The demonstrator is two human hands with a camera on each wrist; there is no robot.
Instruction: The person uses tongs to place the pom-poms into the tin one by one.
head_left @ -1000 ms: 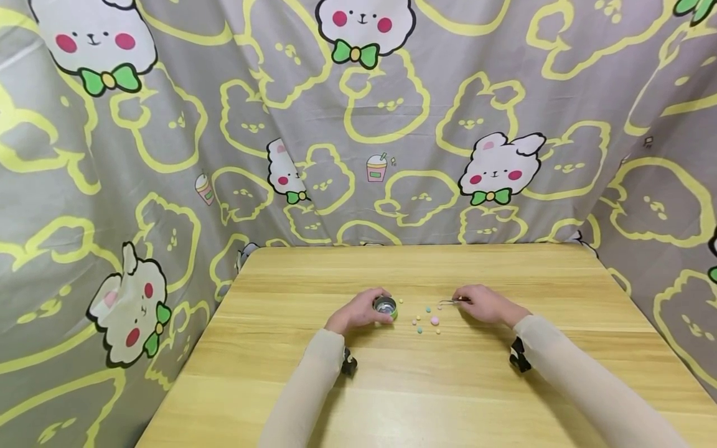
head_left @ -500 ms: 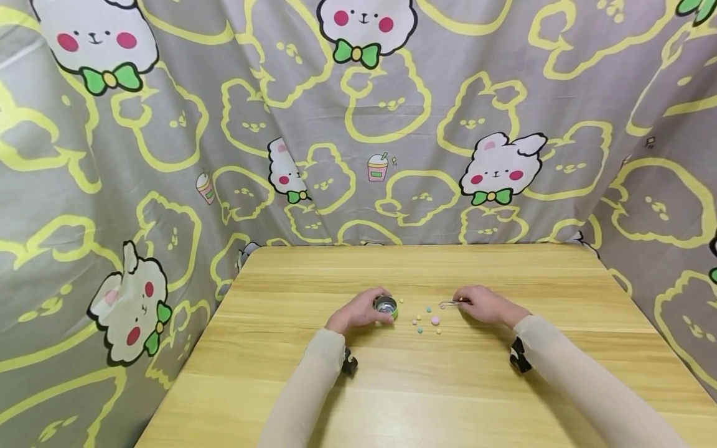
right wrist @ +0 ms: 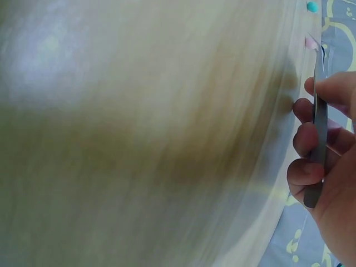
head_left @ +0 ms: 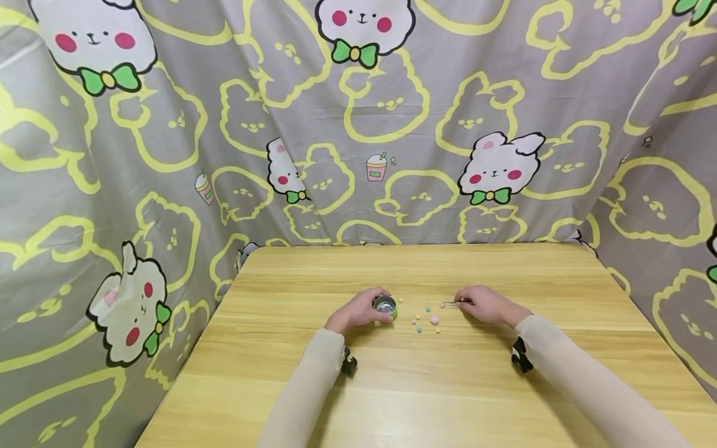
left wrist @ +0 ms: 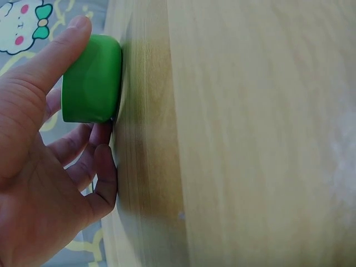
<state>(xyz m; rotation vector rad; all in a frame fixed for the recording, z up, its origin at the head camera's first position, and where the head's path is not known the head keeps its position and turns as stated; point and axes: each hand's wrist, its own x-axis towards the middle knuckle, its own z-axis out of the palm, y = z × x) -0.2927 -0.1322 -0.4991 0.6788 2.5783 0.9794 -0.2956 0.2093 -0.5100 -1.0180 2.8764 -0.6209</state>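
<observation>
My left hand (head_left: 363, 308) grips a small round green tin (left wrist: 92, 80) from the left, thumb on the near side. The tin is uncovered, and its silvery inside faces up in the head view. To the right, my right hand (head_left: 486, 303) holds metal tweezers (right wrist: 320, 133) that point left, with a bent tip. A small pink bead (right wrist: 310, 43) is at the tweezers' tips; whether they pinch it I cannot tell. Between the hands lie a larger pink bead (head_left: 434, 320), teal beads (head_left: 428, 308) and yellow beads (head_left: 417, 317), scattered on the wood.
A wood-grain table (head_left: 392, 398) carries everything. Behind it and at both sides hangs a grey curtain (head_left: 414, 211) with a cartoon pattern. One yellow bead (head_left: 400, 300) lies close to the tin's right side.
The tweezers' tips and the small pink bead at them have shifted very slightly to the right. My left hand and the tin stay in place.
</observation>
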